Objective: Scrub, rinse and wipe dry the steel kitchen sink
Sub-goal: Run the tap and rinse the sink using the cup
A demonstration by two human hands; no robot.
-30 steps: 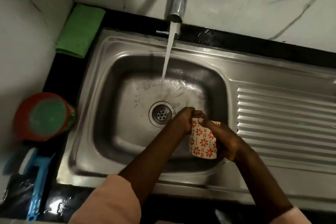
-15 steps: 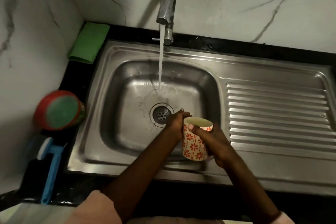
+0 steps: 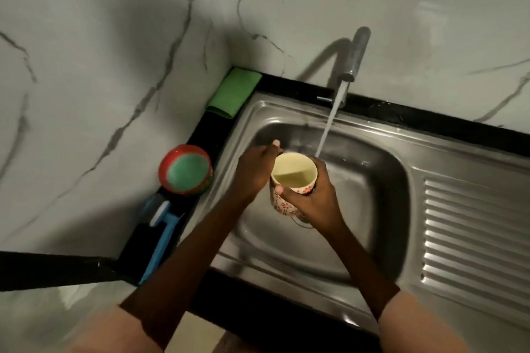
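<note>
Sink (image 3: pixel 358 252) rinsing is set up: the mug (image 3: pixel 289 183), clasped by right hand (image 3: pixel 311 198) and left hand (image 3: pixel 255 169), has been raised beside the tap's stream (image 3: pixel 329 123), partly filled.

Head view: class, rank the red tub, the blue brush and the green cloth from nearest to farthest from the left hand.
From the left hand:
1. Red tub, directly left on the counter.
2. Blue brush, lower left.
3. Green cloth, back corner.
The brush and cloth are close; ranking tentative.

Both hands have raised the cup (image 3: pixel 294 178) upright, nearer the stream (image 3: pixel 329 123).
</note>
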